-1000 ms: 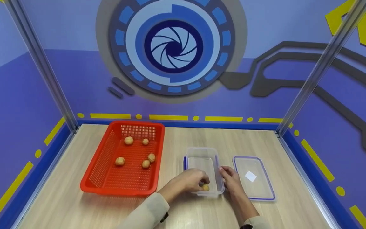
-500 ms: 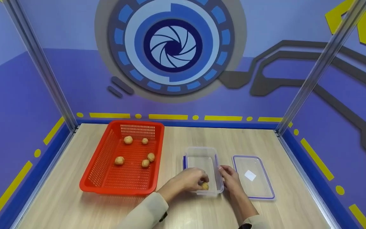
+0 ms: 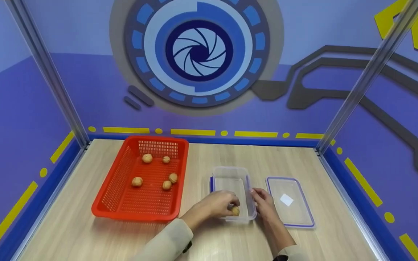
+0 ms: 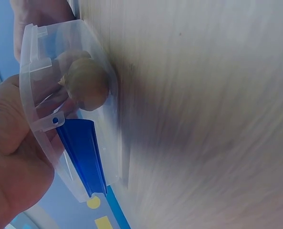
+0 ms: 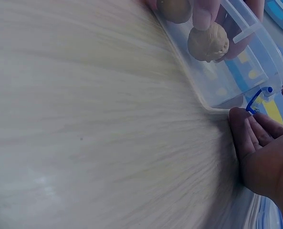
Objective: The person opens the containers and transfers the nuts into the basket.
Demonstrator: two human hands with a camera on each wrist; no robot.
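A clear plastic food container (image 3: 230,184) with blue latches stands on the table. My left hand (image 3: 219,203) reaches down into its near end, fingers curled on a walnut (image 3: 235,211). In the right wrist view a fingertip presses against that walnut (image 5: 209,43), and a second walnut (image 5: 174,8) shows beside it, partly cut off. Through the wall, the left wrist view shows a walnut (image 4: 87,85) low in the container. My right hand (image 3: 266,207) grips the container's right side, thumb at the rim and fingers by the blue latch (image 5: 254,99).
Left of the container is a red mesh basket (image 3: 184,163) with several walnuts (image 3: 136,182) spread over its floor. The container's lid (image 3: 298,215), blue-edged with a white square label (image 3: 286,199), lies flat to the right. Printed panels (image 3: 209,119) wall in the back and sides.
Both hands keep their places at the container. Slightly more of the walnut shows beside the left fingers, and the head view shifts a little.
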